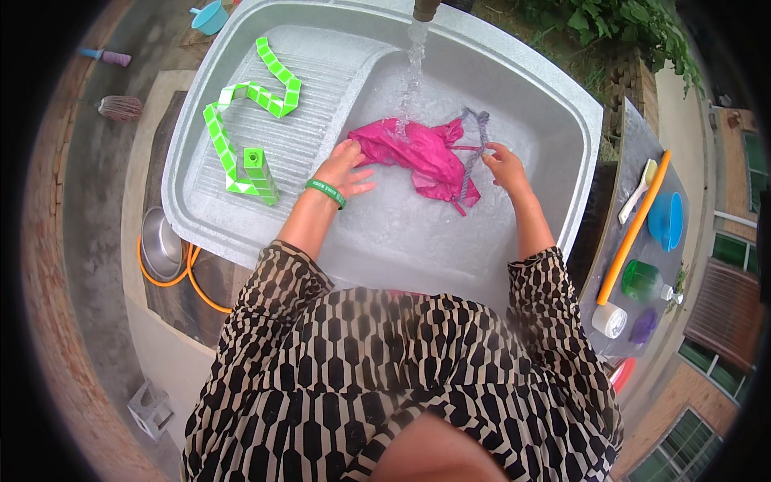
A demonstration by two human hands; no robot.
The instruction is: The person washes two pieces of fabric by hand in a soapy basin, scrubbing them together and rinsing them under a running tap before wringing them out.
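A wet, bright pink cloth piece (414, 153), gathered and crumpled, lies in the basin of a grey sink (554, 201). A grey cord (483, 120) with a knot trails from its right end. My right hand (506, 167) pinches this cord between thumb and fingertips. My left hand (344, 171), with a green wristband (325, 191), is at the cloth's left end. Its fingertips touch the cloth's edge while the thumb and another finger are spread away from it. Water (414, 72) runs from the tap (426, 10) onto the cloth.
On the ribbed drainboard (313, 72) lies a green-and-white folding snake puzzle (217, 136). To the right, a dark slab (630, 169) holds a brush (638, 193), an orange rod (634, 229), a blue bowl (665, 221) and a green bottle (642, 281). A metal basin (163, 243) is at left.
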